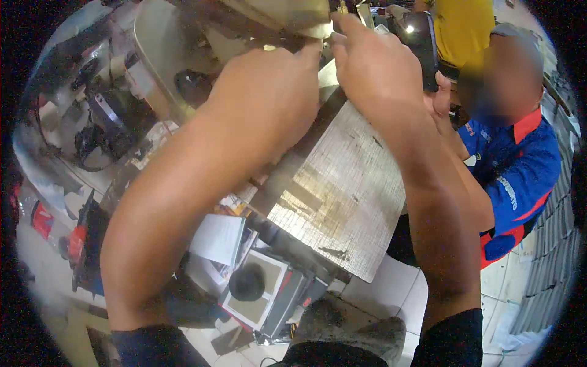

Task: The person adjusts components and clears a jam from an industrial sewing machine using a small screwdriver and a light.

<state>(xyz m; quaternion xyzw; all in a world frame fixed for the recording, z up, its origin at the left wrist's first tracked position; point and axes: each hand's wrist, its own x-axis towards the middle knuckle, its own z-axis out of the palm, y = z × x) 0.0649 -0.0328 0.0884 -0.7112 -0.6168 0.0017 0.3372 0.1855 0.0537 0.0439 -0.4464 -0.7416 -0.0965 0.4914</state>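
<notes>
I note machine (110,92) crowds left; co-worker (513,159) blocks right; metal plate (342,196) between forearms offers bare room.

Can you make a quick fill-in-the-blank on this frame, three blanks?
1. Both hands, the left hand and the right hand, work at the ____ edge of the picture.
2. Below the hands lies a scratched ____ plate.
3. The co-worker at the person's right wears a ____ jacket with red trim.

Missing words: top; metal; blue
</notes>
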